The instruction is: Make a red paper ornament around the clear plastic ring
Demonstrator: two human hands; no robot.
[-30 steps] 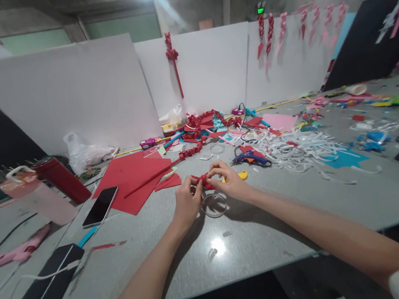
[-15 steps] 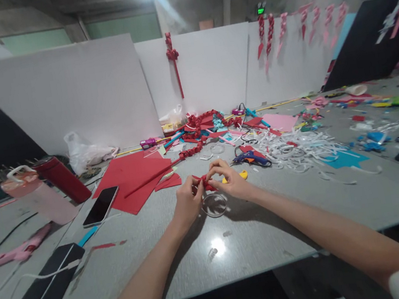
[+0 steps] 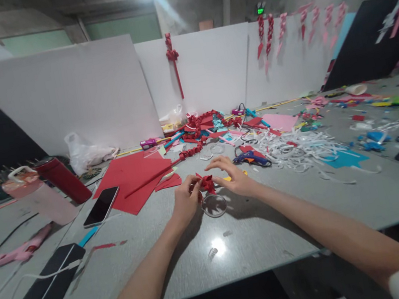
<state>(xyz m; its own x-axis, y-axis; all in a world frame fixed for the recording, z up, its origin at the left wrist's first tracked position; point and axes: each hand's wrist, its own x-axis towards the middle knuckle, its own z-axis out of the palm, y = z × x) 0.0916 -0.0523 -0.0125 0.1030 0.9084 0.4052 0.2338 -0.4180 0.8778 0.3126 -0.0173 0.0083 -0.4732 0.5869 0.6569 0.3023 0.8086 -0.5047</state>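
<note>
My left hand pinches a small folded red flower-like piece, which looks like foam or paper sheet. Its petals stick out past my fingertips. Just right of it, my right hand has its thumb and fingers apart, with nothing between them. Below the red piece a clear round ring lies on the grey table. A yellow tool shows partly behind my right hand, the rest of it hidden.
Red sheets lie to the left, by a phone and a pink bottle. A blue glue gun and a heap of white strips are on the right. A black power bank with cables sits front left.
My right hand has let go of the red piece and moved slightly right, its fingers opening. My left hand still holds the piece, whose petals now show.
</note>
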